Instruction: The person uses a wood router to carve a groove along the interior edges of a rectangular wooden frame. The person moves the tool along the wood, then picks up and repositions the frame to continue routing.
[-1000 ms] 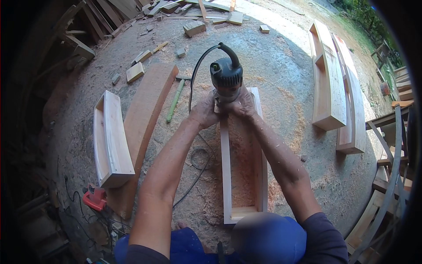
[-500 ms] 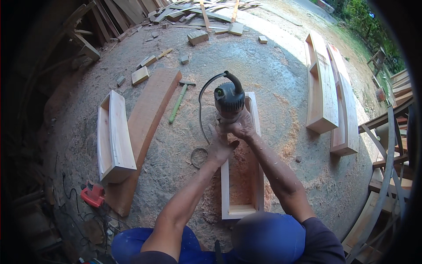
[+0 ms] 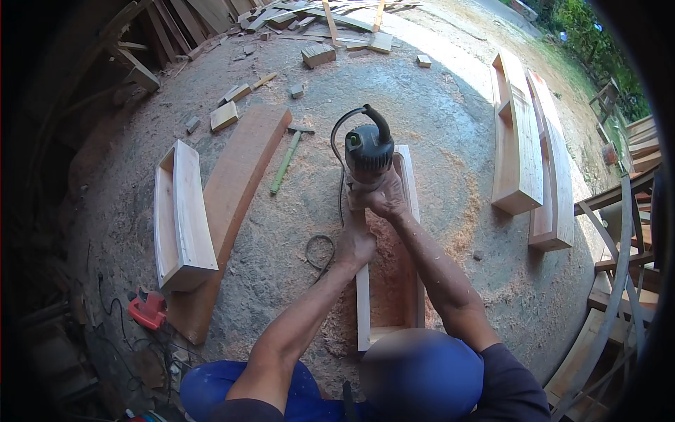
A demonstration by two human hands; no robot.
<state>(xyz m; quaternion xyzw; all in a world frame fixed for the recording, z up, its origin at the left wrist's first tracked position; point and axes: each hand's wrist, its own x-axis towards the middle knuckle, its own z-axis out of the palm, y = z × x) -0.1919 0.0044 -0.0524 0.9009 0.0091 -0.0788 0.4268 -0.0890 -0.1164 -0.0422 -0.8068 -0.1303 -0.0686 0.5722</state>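
A black corded trim router stands upright on the far part of a long, narrow wooden box, over its left wall. My right hand is closed round the router's lower body; the base and bit are hidden under the hand. Nearer to me, my left hand grips the box's left wall, its fingers wrapped over the edge. Pinkish shavings lie inside the box. From the router's top a black cord arcs down to a loop on the ground beside my left hand.
On the left, a pale wooden box rests against a thick brown plank. A green-handled hammer and a red power tool lie on the ground. Two more wooden boxes stand at right. Scrap wood is piled far back.
My left hand has slid toward me, away from the router, and closed on the box's left wall. The router has shifted slightly right and away, and its cord has swung right.
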